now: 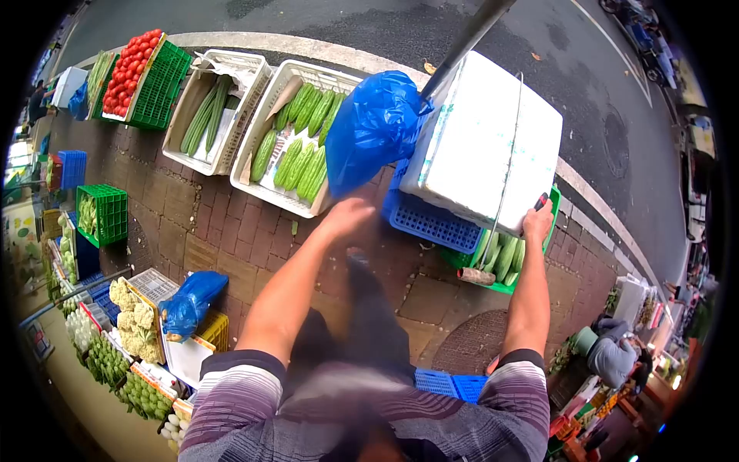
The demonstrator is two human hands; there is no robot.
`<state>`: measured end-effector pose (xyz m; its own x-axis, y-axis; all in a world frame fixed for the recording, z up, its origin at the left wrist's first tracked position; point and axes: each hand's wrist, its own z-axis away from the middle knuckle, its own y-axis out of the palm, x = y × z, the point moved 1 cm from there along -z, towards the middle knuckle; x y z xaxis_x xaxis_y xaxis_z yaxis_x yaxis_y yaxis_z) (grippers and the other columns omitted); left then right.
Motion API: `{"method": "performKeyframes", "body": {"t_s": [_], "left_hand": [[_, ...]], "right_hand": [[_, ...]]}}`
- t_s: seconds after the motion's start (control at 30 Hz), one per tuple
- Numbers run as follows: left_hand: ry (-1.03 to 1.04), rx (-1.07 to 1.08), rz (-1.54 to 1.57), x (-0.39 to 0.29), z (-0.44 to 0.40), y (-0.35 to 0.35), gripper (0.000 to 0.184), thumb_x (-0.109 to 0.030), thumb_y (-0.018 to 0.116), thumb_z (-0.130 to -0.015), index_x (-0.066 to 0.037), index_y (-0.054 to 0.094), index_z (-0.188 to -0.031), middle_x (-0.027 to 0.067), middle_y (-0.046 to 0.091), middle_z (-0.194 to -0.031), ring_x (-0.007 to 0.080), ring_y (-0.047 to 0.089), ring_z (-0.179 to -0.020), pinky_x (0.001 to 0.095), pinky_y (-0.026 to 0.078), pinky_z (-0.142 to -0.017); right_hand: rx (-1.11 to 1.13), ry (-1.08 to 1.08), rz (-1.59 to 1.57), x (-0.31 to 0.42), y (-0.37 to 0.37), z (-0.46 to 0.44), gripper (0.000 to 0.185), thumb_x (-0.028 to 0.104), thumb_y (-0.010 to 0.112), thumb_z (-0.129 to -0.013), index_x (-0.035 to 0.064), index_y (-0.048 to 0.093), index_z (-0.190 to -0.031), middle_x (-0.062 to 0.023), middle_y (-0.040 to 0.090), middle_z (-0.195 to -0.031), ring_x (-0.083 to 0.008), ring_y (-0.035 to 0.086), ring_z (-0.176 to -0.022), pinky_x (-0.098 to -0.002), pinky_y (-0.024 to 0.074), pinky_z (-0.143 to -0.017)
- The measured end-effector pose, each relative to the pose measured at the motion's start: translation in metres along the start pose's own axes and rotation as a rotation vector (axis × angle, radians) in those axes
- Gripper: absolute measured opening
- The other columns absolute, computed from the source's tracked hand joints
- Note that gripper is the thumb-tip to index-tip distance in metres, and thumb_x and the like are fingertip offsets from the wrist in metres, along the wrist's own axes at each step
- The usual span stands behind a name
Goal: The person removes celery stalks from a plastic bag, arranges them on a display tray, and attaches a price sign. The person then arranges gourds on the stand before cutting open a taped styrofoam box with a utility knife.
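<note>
My right hand (538,221) is closed around a small tool with a black-and-red handle (542,201); its working end is hidden. This hand is at the near right corner of a white foam box (493,142), which has a cord across it and rests on a blue crate (435,223). My left hand (350,217), smeared by motion, is just below a full blue plastic bag (373,127); whether they touch I cannot tell. Under my right hand, a green crate (504,288) contains long green gourds (506,258), with a brown roll-shaped object (476,276) lying at its edge.
White crates of bitter gourds (304,165) and ridged gourds (208,115) stand along the kerb, beyond them tomatoes (132,73). To the left are cauliflowers (137,319) and another blue bag (192,302). A pole (466,46) rises beside the foam box. A person (613,354) is bent over at right.
</note>
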<state>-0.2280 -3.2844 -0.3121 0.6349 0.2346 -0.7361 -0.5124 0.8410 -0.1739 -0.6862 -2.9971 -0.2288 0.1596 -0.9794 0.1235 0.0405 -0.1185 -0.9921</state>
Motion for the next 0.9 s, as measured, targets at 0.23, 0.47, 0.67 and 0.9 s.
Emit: {"method": "performKeyframes", "body": {"t_s": [0.23, 0.47, 0.67, 0.9], "left_hand": [[-0.475, -0.281, 0.192, 0.148, 0.161, -0.033, 0.058, -0.038, 0.073, -0.086, 0.005, 0.063, -0.123, 0.0184, 0.069, -0.114, 0.0249, 0.067, -0.102, 0.0364, 0.053, -0.089], [-0.293, -0.457, 0.367, 0.122, 0.251, -0.043, 0.053, -0.032, 0.072, -0.091, 0.003, 0.058, -0.128, 0.0115, 0.069, -0.107, 0.0173, 0.064, -0.096, 0.031, 0.051, -0.082], [0.176, -0.426, 0.447, 0.028, 0.311, -0.05, 0.083, -0.023, 0.078, -0.085, 0.007, 0.033, -0.148, 0.0209, 0.046, -0.148, 0.0255, 0.049, -0.132, 0.0384, 0.041, -0.11], [0.428, -1.176, 0.041, 0.052, 0.432, -0.105, 0.055, -0.015, 0.079, -0.083, -0.006, 0.059, -0.133, 0.0202, 0.051, -0.144, 0.0344, 0.042, -0.14, 0.0464, 0.034, -0.116]], "right_hand": [[0.122, -0.148, -0.698, 0.032, -0.047, 0.023, 0.072, 0.009, 0.058, -0.08, 0.0058, 0.039, -0.15, -0.0118, 0.065, -0.091, -0.0202, 0.06, -0.076, -0.0329, 0.0488, -0.071], [0.944, -0.353, -1.076, 0.175, -0.082, 0.217, 0.052, -0.001, 0.039, -0.091, 0.0026, 0.052, -0.142, -0.0064, 0.064, -0.097, -0.0123, 0.062, -0.071, -0.0241, 0.052, -0.063], [1.489, 0.049, -1.257, 0.293, -0.05, 0.425, 0.029, -0.002, 0.047, -0.096, 0.0005, 0.056, -0.124, -0.0102, 0.065, -0.104, -0.0234, 0.068, -0.081, -0.0431, 0.0622, -0.077], [1.967, -0.537, -0.695, 0.332, -0.09, 0.591, 0.033, 0.028, 0.048, -0.105, 0.0009, 0.062, -0.118, -0.0089, 0.067, -0.103, -0.0215, 0.064, -0.096, -0.0367, 0.053, -0.083]]}}
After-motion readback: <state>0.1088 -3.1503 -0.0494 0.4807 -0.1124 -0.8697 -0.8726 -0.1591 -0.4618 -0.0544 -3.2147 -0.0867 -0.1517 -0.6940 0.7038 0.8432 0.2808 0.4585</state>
